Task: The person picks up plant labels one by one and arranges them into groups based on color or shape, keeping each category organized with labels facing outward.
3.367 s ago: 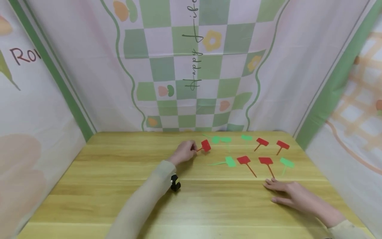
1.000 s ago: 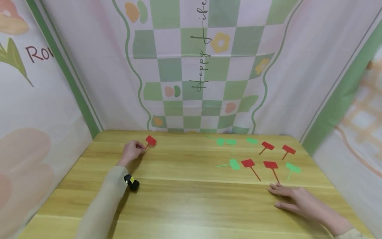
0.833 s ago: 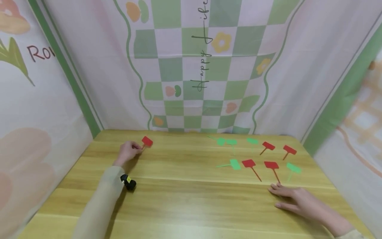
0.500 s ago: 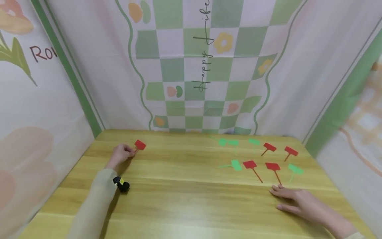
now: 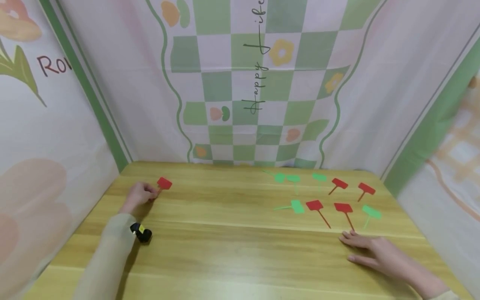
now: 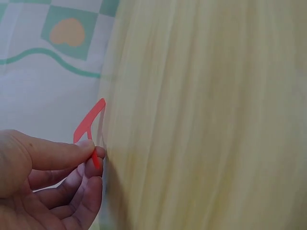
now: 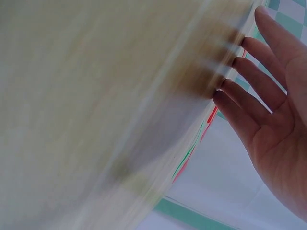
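My left hand (image 5: 139, 196) is at the far left of the table and pinches the thin stem of a red T-shaped plant label (image 5: 164, 183) between thumb and fingers. In the left wrist view, the label (image 6: 90, 122) tilts up past the thumb, close to the tabletop. My right hand (image 5: 378, 252) rests on the table at the right with fingers extended and holds nothing. Its fingertips lie by the stem end of another red label (image 5: 343, 207); whether they touch it I cannot tell. The right wrist view shows the fingertips (image 7: 219, 91) on the wood.
On the right half of the wooden table (image 5: 225, 241) lie several more labels, among them a red label (image 5: 314, 205), a green label (image 5: 297, 206) and another green label (image 5: 371, 211). Printed curtains (image 5: 150, 104) enclose the back and sides. A small black device (image 5: 141, 233) sits on my left wrist.
My left hand has carried the red label from the middle of the table leftward to the far left. My right hand has stayed in place; the view shifted slightly.
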